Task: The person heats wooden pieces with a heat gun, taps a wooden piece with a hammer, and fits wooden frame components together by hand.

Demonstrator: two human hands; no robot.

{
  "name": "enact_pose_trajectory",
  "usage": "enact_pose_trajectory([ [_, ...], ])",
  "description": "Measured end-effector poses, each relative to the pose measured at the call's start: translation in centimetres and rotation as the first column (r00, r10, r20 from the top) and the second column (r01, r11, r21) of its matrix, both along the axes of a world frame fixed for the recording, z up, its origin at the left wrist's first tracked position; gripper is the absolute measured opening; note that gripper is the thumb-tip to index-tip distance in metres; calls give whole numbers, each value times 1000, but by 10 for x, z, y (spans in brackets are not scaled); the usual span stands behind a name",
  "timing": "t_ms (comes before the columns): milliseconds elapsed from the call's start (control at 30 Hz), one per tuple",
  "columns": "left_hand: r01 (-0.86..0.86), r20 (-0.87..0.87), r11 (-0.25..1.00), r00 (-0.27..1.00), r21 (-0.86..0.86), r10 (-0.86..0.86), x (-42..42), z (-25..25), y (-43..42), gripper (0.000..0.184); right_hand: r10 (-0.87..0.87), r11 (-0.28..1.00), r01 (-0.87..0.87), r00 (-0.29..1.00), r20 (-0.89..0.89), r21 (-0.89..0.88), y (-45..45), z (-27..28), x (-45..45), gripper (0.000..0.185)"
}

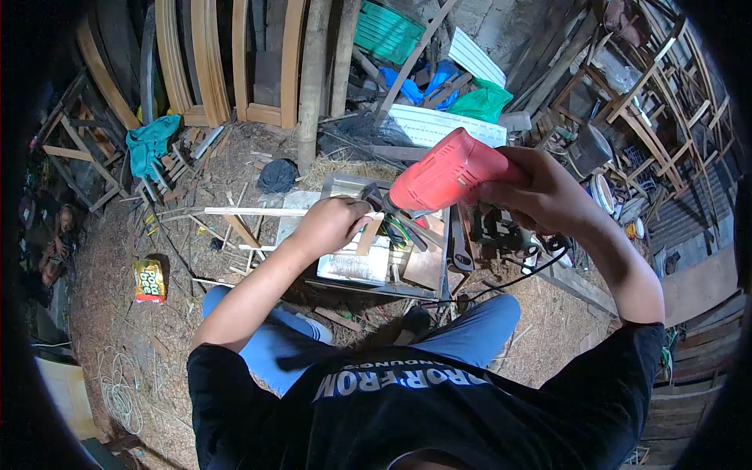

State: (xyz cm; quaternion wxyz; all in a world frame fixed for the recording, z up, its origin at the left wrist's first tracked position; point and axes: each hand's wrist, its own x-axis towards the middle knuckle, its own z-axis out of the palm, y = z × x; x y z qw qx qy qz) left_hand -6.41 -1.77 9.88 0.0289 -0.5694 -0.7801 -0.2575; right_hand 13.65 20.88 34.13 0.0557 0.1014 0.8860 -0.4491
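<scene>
My right hand [540, 192] is wrapped round the handle of a red power drill [450, 172], held above the right part of a low work table [368, 291]. The drill's dark nose points down and left, close to the fingers of my left hand [333, 225]. That hand is closed on a thin wooden strip [254, 211], which sticks out to the left. A short wooden piece [368, 237] slants down beneath the strip's right end. Whether the bit touches the wood is hidden. Green-handled pliers [398, 232] lie on the table just under the drill.
A black cord [517, 280] runs along the table's right side. Wood scraps and shavings cover the floor, with a yellow snack packet [150, 280] and a coiled pale cord [121, 392] at the left. Wooden frames [205, 63] lean at the back; piled wood [650, 117] stands right.
</scene>
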Motion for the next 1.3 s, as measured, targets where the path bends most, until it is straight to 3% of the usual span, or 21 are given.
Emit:
enact_pose_trajectory([
  [233,15,-9,996,1000,84,-14,0,-1,0,17,15,999,-17,999,48,38,-5,9,-3,28],
  [533,-2,-6,1000,1000,-10,2,-1,0,0,20,3,999,-3,1000,8,-35,-7,5,-5,28],
  [733,16,4,998,1000,54,-16,0,0,0,19,-19,998,14,995,102,56,-6,12,-7,32],
  [833,25,-16,999,1000,31,-24,0,2,-1,21,-3,1000,2,999,32,18,-7,9,-7,34],
  [1133,25,-18,999,1000,48,-24,2,3,-2,20,-7,997,0,995,95,74,-7,14,-7,37],
  [1233,27,-17,999,999,25,-27,0,1,-1,20,17,1000,-17,999,35,-3,-3,7,-8,36],
  [1300,34,-9,998,999,58,-34,0,-1,-1,19,22,999,-23,999,34,36,-5,10,-8,36],
])
